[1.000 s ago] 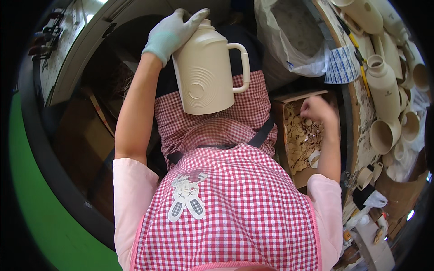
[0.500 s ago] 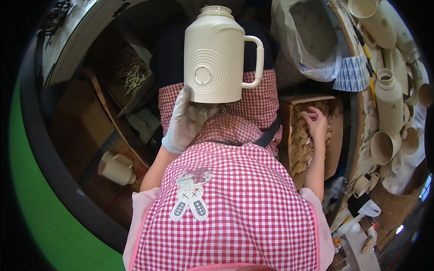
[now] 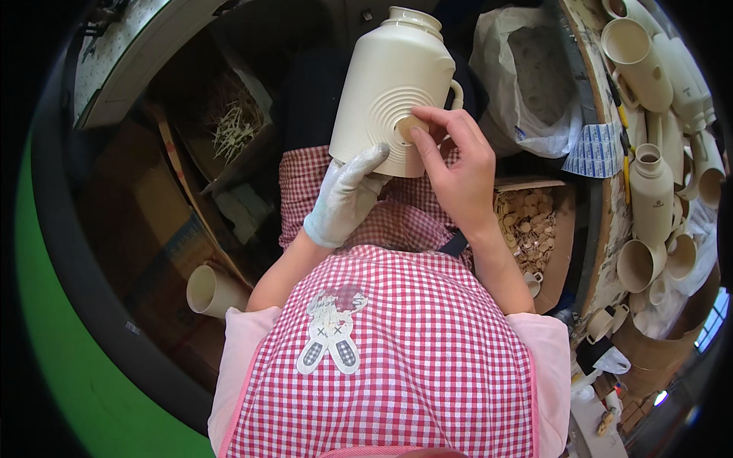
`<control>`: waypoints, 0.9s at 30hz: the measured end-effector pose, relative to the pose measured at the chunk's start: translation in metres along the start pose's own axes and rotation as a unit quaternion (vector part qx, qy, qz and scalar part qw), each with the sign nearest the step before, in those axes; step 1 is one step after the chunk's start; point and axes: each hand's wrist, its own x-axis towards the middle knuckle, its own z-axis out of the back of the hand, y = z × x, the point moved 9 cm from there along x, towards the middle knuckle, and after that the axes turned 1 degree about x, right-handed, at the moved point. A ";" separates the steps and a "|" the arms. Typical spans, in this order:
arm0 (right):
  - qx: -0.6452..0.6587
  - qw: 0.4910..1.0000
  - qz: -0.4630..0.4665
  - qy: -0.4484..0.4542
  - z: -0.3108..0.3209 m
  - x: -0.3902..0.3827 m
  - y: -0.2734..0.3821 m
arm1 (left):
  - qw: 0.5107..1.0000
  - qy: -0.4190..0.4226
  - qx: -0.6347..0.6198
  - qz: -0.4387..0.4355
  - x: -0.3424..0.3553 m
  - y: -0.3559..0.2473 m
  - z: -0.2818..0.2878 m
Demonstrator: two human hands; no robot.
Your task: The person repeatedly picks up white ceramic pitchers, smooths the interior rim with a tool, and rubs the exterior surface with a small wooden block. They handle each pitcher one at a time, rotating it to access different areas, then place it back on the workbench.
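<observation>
Head | left hand (image 3: 345, 195) grips jug (image 3: 385, 80) from below | right hand (image 3: 463, 169) pinches disc (image 3: 410, 129) at front

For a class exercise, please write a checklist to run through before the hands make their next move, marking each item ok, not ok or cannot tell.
1. Cream handled jug supported: ok; the gloved left hand grips its lower end.
2. Beige disc in hand: ok; pinched in the right hand.
3. Raised rings on the jug facing the camera: ok.
4. Disc lying flat against the jug: cannot tell; the right hand partly covers it.
5. Both hands gloved: not ok; the right is bare.
6. Loose discs nearby: ok; in the cardboard box beside the right forearm.
</observation>
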 end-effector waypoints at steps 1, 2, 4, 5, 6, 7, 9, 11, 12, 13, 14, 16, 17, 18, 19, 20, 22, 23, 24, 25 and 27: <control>-0.056 0.998 0.032 0.007 0.003 -0.001 0.005 | 1.000 0.012 0.002 0.003 0.001 -0.001 -0.002; -0.034 0.999 -0.024 0.004 0.008 0.000 -0.006 | 1.000 0.002 0.005 0.012 0.002 -0.001 -0.001; 0.067 0.991 -0.112 0.033 0.009 0.000 -0.024 | 1.000 0.000 0.011 0.024 0.003 -0.001 -0.001; 0.114 0.980 -0.159 0.038 0.008 -0.002 -0.033 | 0.999 0.000 0.014 0.030 0.003 0.000 0.000; 0.203 0.957 -0.207 0.036 0.004 -0.004 -0.041 | 0.999 0.003 0.015 0.033 0.002 0.001 -0.001; 0.216 0.950 -0.220 0.047 0.000 -0.004 -0.044 | 0.999 0.006 0.016 0.032 0.002 0.001 -0.001; 0.245 0.933 -0.256 0.069 -0.010 -0.007 -0.050 | 0.999 -0.007 0.018 0.030 0.001 0.001 0.002; 0.199 0.951 -0.227 0.070 -0.011 -0.006 -0.049 | 0.999 -0.012 0.018 0.031 0.000 0.002 0.004; 0.177 0.959 -0.213 0.065 -0.010 -0.005 -0.048 | 0.999 -0.011 0.017 0.034 0.000 0.002 0.004; 0.163 0.962 -0.206 0.080 -0.012 -0.005 -0.047 | 0.999 -0.008 0.014 0.031 0.000 0.002 0.005; 0.148 0.966 -0.195 0.083 -0.010 -0.003 -0.045 | 0.999 -0.012 0.017 0.036 0.000 0.003 0.006; 0.124 0.970 -0.182 0.100 -0.007 0.001 -0.042 | 1.000 -0.004 0.009 0.027 0.000 0.002 0.005; 0.113 0.970 -0.180 0.115 -0.007 0.003 -0.041 | 0.999 -0.015 0.021 0.032 -0.001 0.003 0.008; 0.113 0.969 -0.171 0.139 -0.007 0.006 -0.037 | 0.999 -0.013 0.026 0.030 -0.001 0.003 0.008; 0.092 0.969 -0.176 0.145 -0.006 0.008 -0.037 | 0.999 -0.012 0.031 0.029 -0.001 0.003 0.008; 0.083 0.968 -0.173 0.161 -0.007 0.010 -0.035 | 0.999 -0.021 0.020 0.025 -0.002 0.003 0.010; 0.039 0.972 -0.172 0.155 -0.006 0.014 -0.033 | 0.999 -0.039 -0.001 0.016 -0.002 0.002 0.013; 0.030 0.974 -0.147 0.168 -0.009 0.016 -0.027 | 0.996 -0.024 0.077 -0.034 -0.002 -0.007 0.010; 0.005 0.976 -0.140 0.167 -0.010 0.017 -0.026 | 0.984 -0.006 0.154 -0.085 -0.002 -0.016 0.005; -0.019 0.977 -0.133 0.166 -0.010 0.017 -0.026 | 0.969 -0.017 0.226 -0.095 -0.003 -0.018 0.004; -0.001 0.976 -0.145 0.164 -0.011 0.017 -0.028 | 0.975 -0.038 0.199 -0.088 -0.003 -0.017 0.007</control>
